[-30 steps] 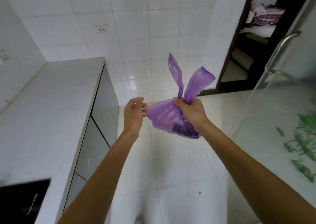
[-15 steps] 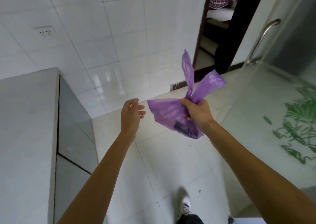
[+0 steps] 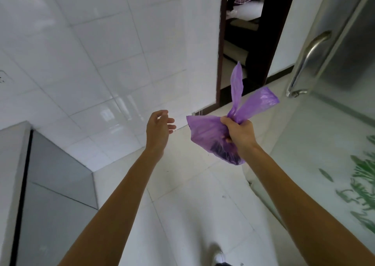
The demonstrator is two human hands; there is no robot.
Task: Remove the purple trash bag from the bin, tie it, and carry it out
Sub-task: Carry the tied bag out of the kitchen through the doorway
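The purple trash bag (image 3: 205,131) hangs in the air at centre right, small and bunched, with something dark showing through its lower part. Two loose purple ends (image 3: 239,91) stick up above its neck. My right hand (image 3: 240,132) is shut on the bag's neck, just under those ends. My left hand (image 3: 159,128) floats a short way to the left of the bag, apart from it, fingers loosely spread and holding nothing. No bin is in view.
A dark open doorway (image 3: 243,42) lies ahead beyond the bag. A glass door with a metal handle (image 3: 308,62) and green markings stands on the right. A grey cabinet (image 3: 54,184) is at the left. White tiled wall and floor surround; my shoe (image 3: 220,254) shows below.
My left hand has let go of the bag and drawn away to the left. The view has swung right, so the counter has slid out of sight and the doorway has come closer.
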